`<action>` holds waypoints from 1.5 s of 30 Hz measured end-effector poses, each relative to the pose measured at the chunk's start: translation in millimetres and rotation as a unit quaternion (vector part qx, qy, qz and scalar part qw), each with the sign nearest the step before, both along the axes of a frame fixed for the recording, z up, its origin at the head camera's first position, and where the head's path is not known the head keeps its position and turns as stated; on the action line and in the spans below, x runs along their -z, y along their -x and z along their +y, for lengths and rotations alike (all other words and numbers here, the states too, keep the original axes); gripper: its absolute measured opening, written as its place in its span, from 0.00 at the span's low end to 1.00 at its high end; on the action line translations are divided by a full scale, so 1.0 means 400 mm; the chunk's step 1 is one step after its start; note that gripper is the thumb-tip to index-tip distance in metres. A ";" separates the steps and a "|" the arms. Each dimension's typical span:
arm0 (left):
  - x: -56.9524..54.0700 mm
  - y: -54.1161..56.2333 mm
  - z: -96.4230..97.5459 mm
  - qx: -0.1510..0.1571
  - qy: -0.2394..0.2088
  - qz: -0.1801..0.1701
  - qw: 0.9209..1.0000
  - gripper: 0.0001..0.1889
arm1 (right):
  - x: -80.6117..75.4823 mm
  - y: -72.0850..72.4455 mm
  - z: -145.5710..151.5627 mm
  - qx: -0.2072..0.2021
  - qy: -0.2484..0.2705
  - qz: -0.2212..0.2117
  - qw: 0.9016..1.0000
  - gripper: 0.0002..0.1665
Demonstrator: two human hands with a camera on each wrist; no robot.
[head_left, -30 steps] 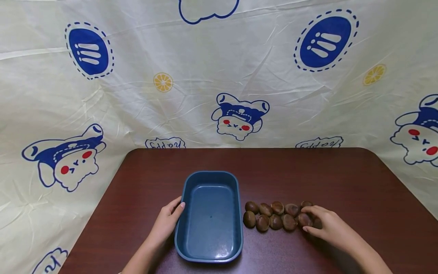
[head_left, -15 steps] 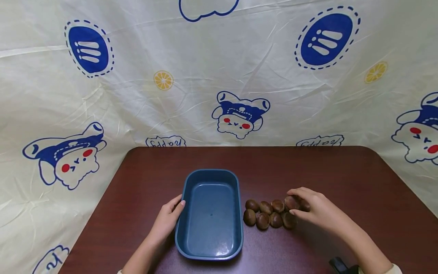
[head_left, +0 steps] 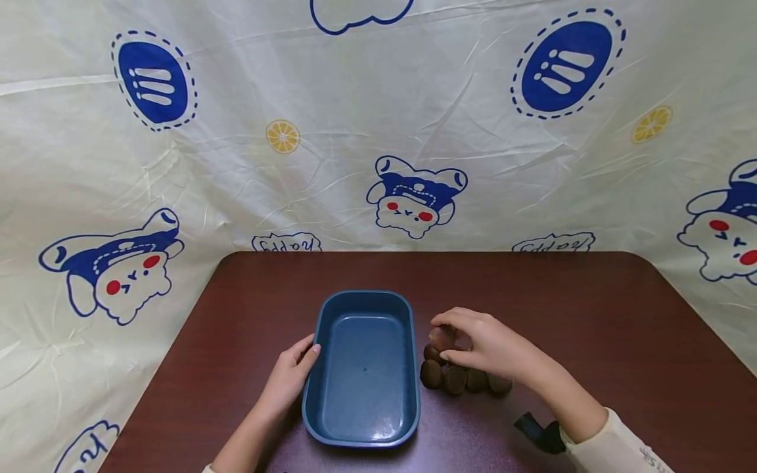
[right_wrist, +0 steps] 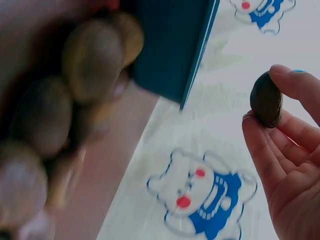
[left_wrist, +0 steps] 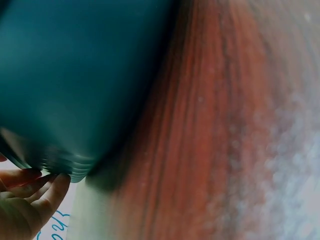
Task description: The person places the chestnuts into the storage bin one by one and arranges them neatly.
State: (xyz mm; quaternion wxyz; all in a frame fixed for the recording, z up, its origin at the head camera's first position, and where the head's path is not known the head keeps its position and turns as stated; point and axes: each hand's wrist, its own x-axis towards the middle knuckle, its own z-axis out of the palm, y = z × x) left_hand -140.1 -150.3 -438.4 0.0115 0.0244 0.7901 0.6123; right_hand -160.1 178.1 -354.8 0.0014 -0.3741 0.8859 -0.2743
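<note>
A deep blue rectangular plastic tray [head_left: 365,407] stands on the table, and its inside holds nothing. My left hand [head_left: 290,374] grips its left rim, the thumb over the edge; in the left wrist view the fingers [left_wrist: 52,195] meet the tray's outer wall [left_wrist: 75,75]. My right hand [head_left: 497,343] pinches a brown chestnut [head_left: 441,337] between thumb and fingertips, raised over the left end of the rows. In the right wrist view this chestnut [right_wrist: 266,102] shows plainly. Under the hand lie several more chestnuts [head_left: 454,380], the back row partly hidden by it.
The dark red-brown table [head_left: 284,282] has rounded far corners. A pale printed cloth [head_left: 331,190] hangs behind and at both sides. A black strap-like piece [head_left: 541,433] sits by the right sleeve [head_left: 615,447].
My right hand has gone from the right end of the chestnut rows to the left end, lifting a chestnut off the table with it. The left hand and tray stay put.
</note>
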 end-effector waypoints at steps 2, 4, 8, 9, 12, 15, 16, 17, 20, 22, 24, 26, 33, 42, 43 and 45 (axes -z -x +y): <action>0.000 0.001 0.001 -0.001 -0.006 -0.002 1.000 0.21 | 0.000 0.001 -0.027 -0.010 -0.007 -0.005 1.000 0.24; 0.000 0.001 0.001 -0.002 -0.009 -0.003 1.000 0.21 | 0.003 0.000 -0.052 -0.022 -0.013 -0.008 1.000 0.24; 0.001 0.001 0.002 -0.003 -0.009 -0.004 1.000 0.21 | 0.015 -0.004 -0.096 -0.043 -0.022 -0.025 0.999 0.24; 0.001 0.001 0.002 -0.002 -0.009 -0.003 1.000 0.21 | 0.018 -0.005 -0.106 -0.050 -0.023 -0.030 0.998 0.24; 0.001 0.000 0.002 -0.001 -0.010 -0.003 1.000 0.21 | 0.031 -0.010 -0.138 -0.068 -0.021 -0.053 0.996 0.24; -0.001 -0.001 0.002 -0.001 -0.010 -0.002 1.000 0.21 | 0.045 -0.014 -0.168 -0.090 -0.017 -0.066 0.994 0.24; -0.002 -0.002 0.002 -0.003 -0.009 -0.004 1.000 0.21 | 0.050 -0.015 -0.179 -0.098 -0.015 -0.069 0.993 0.24; -0.002 -0.002 0.002 -0.004 -0.010 -0.005 1.000 0.21 | 0.055 -0.016 -0.189 -0.105 -0.014 -0.070 0.992 0.24; -0.002 -0.003 0.002 -0.003 -0.009 -0.006 1.000 0.22 | 0.067 -0.019 -0.215 -0.124 -0.014 -0.061 0.990 0.24; -0.002 -0.003 0.003 -0.001 -0.007 -0.004 1.000 0.22 | 0.075 -0.021 -0.231 -0.135 -0.013 -0.055 0.989 0.24; -0.002 -0.003 0.002 0.000 -0.009 -0.003 1.000 0.22 | 0.082 -0.022 -0.247 -0.146 -0.015 -0.052 0.988 0.23; -0.002 -0.004 0.002 0.001 -0.011 -0.003 1.000 0.22 | 0.090 -0.024 -0.262 -0.155 -0.018 -0.048 0.987 0.23; -0.003 -0.002 0.000 -0.001 -0.023 -0.001 1.000 0.22 | 0.113 -0.028 -0.305 -0.174 -0.046 -0.039 0.983 0.23; 0.004 0.000 -0.001 0.003 -0.024 -0.002 1.000 0.20 | 0.143 -0.031 -0.342 -0.187 -0.072 -0.035 0.979 0.23; 0.005 0.000 -0.001 0.003 -0.025 -0.002 1.000 0.21 | 0.146 -0.032 -0.345 -0.187 -0.074 -0.036 0.979 0.23; 0.005 0.000 -0.002 0.005 -0.025 -0.003 1.000 0.21 | 0.152 -0.032 -0.350 -0.187 -0.082 -0.038 0.978 0.23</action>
